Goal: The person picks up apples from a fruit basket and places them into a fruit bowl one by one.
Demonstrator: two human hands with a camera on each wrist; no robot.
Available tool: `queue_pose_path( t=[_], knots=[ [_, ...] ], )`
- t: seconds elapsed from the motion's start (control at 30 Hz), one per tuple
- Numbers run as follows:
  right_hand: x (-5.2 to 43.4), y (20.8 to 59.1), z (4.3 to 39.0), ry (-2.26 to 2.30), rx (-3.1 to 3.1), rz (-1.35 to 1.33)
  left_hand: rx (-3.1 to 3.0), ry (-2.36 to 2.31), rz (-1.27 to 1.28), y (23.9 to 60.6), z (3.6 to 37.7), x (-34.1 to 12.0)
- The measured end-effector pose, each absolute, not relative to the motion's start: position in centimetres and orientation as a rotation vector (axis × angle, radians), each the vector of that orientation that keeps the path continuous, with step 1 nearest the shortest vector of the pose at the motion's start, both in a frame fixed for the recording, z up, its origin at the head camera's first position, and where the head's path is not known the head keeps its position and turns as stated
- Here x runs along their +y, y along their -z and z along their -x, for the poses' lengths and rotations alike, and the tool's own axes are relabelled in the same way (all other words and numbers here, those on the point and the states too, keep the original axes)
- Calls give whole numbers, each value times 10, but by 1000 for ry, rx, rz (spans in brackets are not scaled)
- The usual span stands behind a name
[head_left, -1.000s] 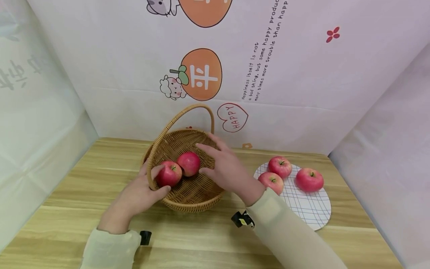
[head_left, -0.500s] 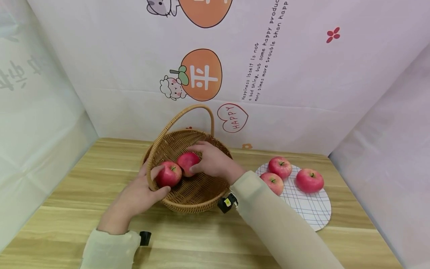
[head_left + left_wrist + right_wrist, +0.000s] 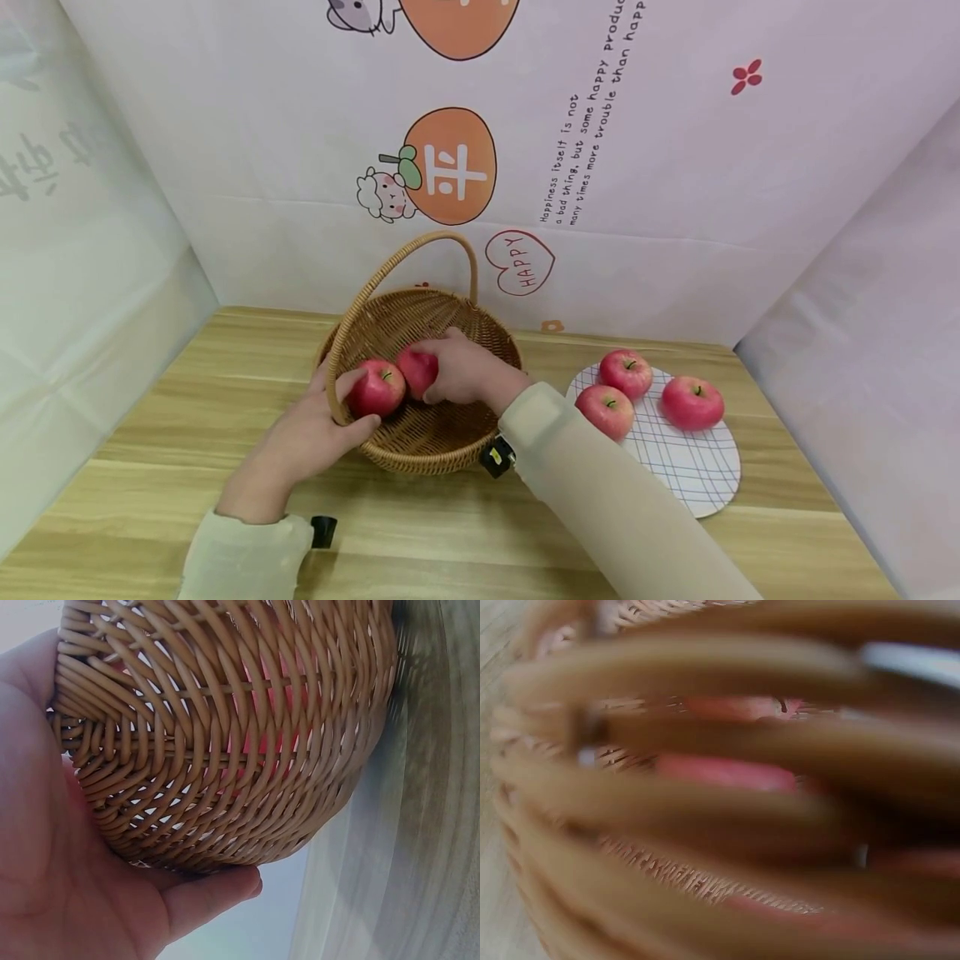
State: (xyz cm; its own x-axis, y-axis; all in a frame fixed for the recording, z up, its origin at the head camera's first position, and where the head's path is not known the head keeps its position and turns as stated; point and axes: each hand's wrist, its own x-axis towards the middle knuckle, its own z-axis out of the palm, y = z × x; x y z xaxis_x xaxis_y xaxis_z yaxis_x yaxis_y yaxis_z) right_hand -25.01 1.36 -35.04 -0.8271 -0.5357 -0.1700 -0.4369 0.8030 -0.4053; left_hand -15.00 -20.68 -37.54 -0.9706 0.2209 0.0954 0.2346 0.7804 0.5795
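A round brown wicker basket [image 3: 431, 463] with a tall arched handle [image 3: 390, 262] stands on the wooden table. My left hand [image 3: 311, 429] grips its left rim at the foot of the handle. In the left wrist view the thumb [image 3: 214, 896] lies along the woven wall [image 3: 225, 727]. Inside the basket, my right hand [image 3: 465, 372] holds a red apple [image 3: 416, 371] between thumb and fingers. Another red apple [image 3: 381, 392] rests against the left wall, close to the left hand's fingers. Blurred wicker strands [image 3: 705, 742] fill most of the right wrist view, hiding the right hand.
To the right lies a white oval mat [image 3: 701, 475] with blue grid lines. On it sit three red apples, one at the back [image 3: 626, 372], one in front [image 3: 606, 412] and one at the right [image 3: 692, 403]. A printed cloth backdrop [image 3: 645, 275] rises behind the table [image 3: 420, 550].
My right hand has moved left and down from the basket's right side, and its fingers have come round the apple. The left hand and the basket have stayed in place.
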Motion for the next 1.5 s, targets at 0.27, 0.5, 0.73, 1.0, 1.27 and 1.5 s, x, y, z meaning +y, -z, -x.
queue_pose_path(
  t=[0.27, 0.5, 0.73, 1.0, 1.27, 1.5],
  knots=[
    [13, 352, 244, 403, 2776, 748, -2923, 977, 406, 374, 149, -206],
    [15, 354, 243, 326, 2749, 956, -2918, 974, 416, 374, 149, -205],
    [13, 355, 240, 245, 2805, 979, -2923, 972, 400, 373, 149, -204],
    [14, 360, 240, 216, 2801, 991, -2928, 968, 407, 374, 149, -205],
    [12, 361, 239, 150, 2813, 1004, -2927, 960, 419, 373, 149, -204],
    [15, 362, 237, 196, 2730, 957, -2940, 951, 406, 372, 147, -204]
  ],
)
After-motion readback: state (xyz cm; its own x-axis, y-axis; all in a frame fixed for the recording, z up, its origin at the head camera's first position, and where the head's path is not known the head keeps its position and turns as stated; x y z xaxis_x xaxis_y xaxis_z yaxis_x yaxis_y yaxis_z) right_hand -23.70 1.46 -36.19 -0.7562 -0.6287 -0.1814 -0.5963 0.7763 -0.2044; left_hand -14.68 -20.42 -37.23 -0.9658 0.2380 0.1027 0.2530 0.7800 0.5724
